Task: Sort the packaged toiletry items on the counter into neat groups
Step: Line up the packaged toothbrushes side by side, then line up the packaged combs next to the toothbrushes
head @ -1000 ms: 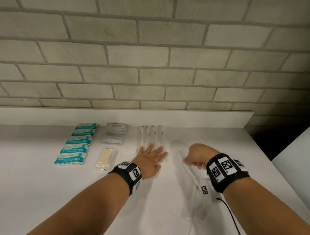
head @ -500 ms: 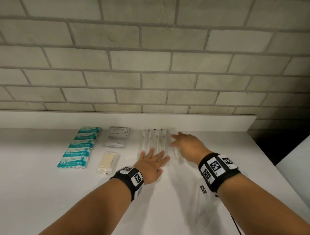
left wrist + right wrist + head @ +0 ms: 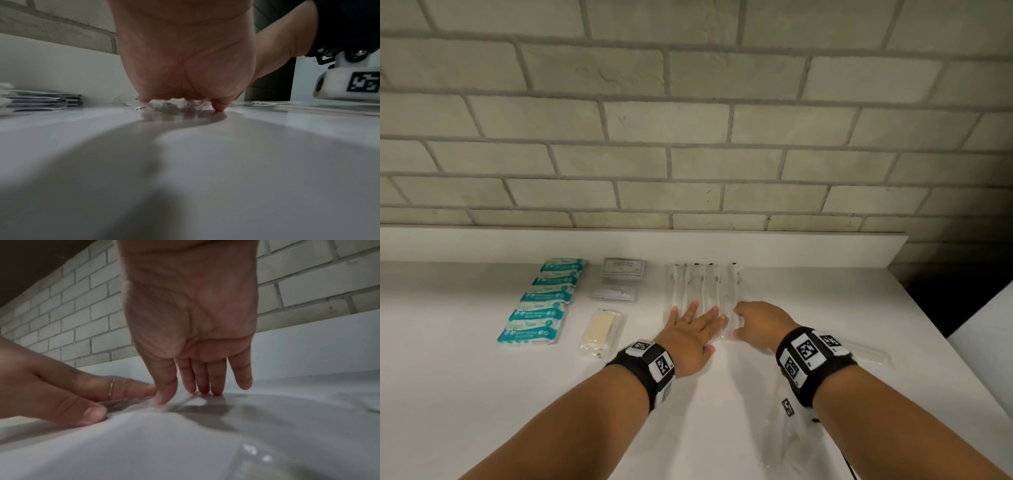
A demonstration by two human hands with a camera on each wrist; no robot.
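Several toothbrushes in clear wrappers [image 3: 702,284] lie side by side near the back ledge of the white counter [image 3: 482,394]. My left hand [image 3: 697,323] lies flat with spread fingers on their near ends; in the left wrist view the left hand [image 3: 185,65] presses crinkled clear wrap [image 3: 164,104]. My right hand [image 3: 744,323] is just to its right, straight fingertips touching the rightmost wrapped toothbrush [image 3: 734,291]. In the right wrist view the right hand [image 3: 191,321] points its fingers down onto the clear wrap [image 3: 185,400], gripping nothing.
Left of the toothbrushes lie a column of teal packs [image 3: 544,301], two stacks of grey sachets [image 3: 623,269], and a beige item in clear wrap [image 3: 601,330]. More clear packets lie at the right [image 3: 869,354] and under my right forearm [image 3: 798,442]. A brick wall backs the ledge.
My right hand took a clear packet from the right, carried it to the toothbrush row, then drew back to its near end. The left hand has stayed flat on the row.
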